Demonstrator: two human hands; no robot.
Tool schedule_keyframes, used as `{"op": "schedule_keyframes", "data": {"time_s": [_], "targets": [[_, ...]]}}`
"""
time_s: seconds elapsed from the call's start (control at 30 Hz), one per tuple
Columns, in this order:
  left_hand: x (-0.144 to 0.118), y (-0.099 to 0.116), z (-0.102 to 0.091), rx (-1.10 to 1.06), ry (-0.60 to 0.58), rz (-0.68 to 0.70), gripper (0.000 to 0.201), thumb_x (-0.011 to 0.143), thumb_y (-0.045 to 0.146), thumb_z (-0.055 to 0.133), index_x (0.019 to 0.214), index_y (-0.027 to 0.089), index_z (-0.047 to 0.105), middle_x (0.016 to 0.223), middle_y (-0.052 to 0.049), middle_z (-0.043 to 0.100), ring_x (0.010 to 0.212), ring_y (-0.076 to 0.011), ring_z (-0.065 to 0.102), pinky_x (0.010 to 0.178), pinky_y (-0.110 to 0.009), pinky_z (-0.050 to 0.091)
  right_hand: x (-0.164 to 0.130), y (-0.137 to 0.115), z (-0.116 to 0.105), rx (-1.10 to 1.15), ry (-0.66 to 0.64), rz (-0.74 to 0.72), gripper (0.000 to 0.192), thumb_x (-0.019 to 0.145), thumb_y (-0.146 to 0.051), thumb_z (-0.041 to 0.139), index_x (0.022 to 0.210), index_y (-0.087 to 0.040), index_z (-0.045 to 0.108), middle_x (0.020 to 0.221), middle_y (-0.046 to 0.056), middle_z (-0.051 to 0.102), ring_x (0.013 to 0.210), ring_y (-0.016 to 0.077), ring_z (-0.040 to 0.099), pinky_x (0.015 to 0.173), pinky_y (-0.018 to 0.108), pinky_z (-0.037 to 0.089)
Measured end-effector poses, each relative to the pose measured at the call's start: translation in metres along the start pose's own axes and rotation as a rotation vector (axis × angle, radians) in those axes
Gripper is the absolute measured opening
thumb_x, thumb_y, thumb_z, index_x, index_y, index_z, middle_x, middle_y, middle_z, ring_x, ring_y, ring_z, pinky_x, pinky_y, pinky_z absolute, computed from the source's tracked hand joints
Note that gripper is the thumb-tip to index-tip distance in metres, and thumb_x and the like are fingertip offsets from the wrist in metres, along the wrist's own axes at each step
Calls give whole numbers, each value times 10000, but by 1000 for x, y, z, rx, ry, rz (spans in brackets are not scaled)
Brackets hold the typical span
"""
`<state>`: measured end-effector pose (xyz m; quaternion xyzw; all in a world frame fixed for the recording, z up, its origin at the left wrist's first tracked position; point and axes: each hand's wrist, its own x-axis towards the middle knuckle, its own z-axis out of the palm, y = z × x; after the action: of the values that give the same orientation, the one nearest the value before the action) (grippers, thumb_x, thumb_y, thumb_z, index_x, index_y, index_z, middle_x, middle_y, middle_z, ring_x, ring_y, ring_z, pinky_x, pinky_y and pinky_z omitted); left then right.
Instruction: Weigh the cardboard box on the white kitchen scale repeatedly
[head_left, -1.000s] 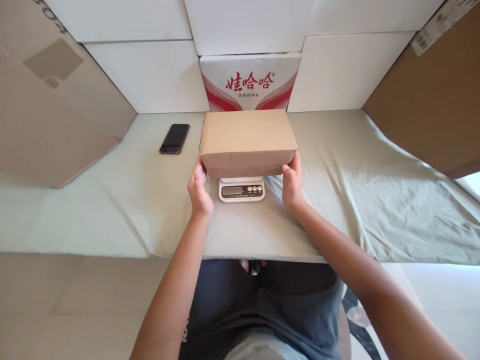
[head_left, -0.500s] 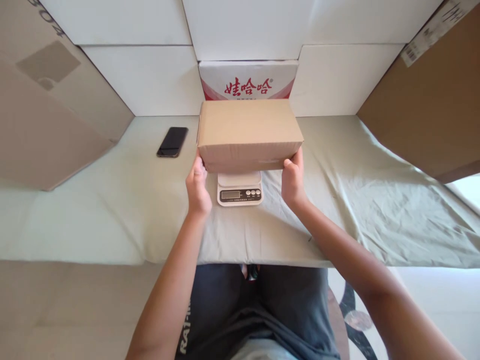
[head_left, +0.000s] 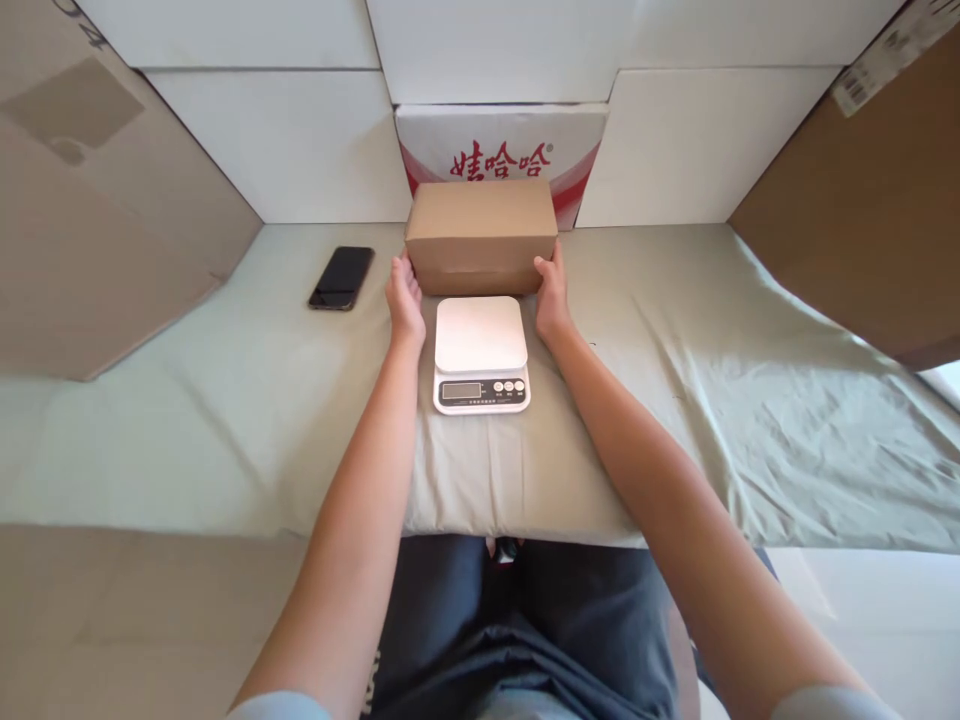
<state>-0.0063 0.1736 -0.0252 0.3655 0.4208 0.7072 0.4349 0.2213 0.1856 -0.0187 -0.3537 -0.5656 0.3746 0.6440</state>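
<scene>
A closed brown cardboard box (head_left: 482, 240) is held between both hands just behind a white kitchen scale (head_left: 481, 337). My left hand (head_left: 406, 297) grips its left end, and my right hand (head_left: 553, 290) grips its right end with the thumb on the front face. The box looks level and low at the cloth; whether its underside touches the cloth cannot be seen. The scale's plate is bare, and its display and buttons face me.
A black phone (head_left: 341, 278) lies on the pale green cloth (head_left: 315, 430) to the left. A white carton with red lettering (head_left: 499, 135) stands behind the box. Large cardboard panels (head_left: 112, 230) flank the table, and white boxes (head_left: 285, 140) line the back.
The cardboard box has moved away from me and down, from above the scale to behind it, uncovering the scale's plate. Both hands have moved with it and still hold its ends.
</scene>
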Motion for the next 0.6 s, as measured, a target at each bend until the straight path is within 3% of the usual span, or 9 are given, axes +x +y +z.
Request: {"op": "schedule_keyframes", "data": {"time_s": [0.17, 0.47, 0.6], "targets": [[-10, 6, 3, 11, 10, -17, 620, 1092, 592, 415, 1446, 147, 663, 1626, -160, 595, 1545, -241, 545, 1293, -371, 404, -10, -3, -4, 157, 77, 134, 645, 791, -570, 648, 1386, -323, 620, 1451, 20, 681, 1501, 307, 548, 1367, 529, 365], [-7, -3, 1, 66, 44, 60, 725, 948, 804, 557, 1167, 145, 766, 1382, -182, 756, 1508, -324, 580, 1242, -406, 475, -8, -8, -2, 123, 36, 151, 592, 785, -497, 638, 1349, -322, 604, 1383, 24, 716, 1482, 289, 557, 1366, 510, 357], [-5, -4, 0, 90, 76, 93, 733, 949, 800, 553, 1214, 148, 757, 1425, -180, 733, 1502, -305, 584, 1271, -421, 444, -8, -11, -1, 78, 27, 167, 578, 758, -450, 640, 1317, -308, 606, 1435, 38, 688, 1501, 293, 537, 1389, 541, 316]]}}
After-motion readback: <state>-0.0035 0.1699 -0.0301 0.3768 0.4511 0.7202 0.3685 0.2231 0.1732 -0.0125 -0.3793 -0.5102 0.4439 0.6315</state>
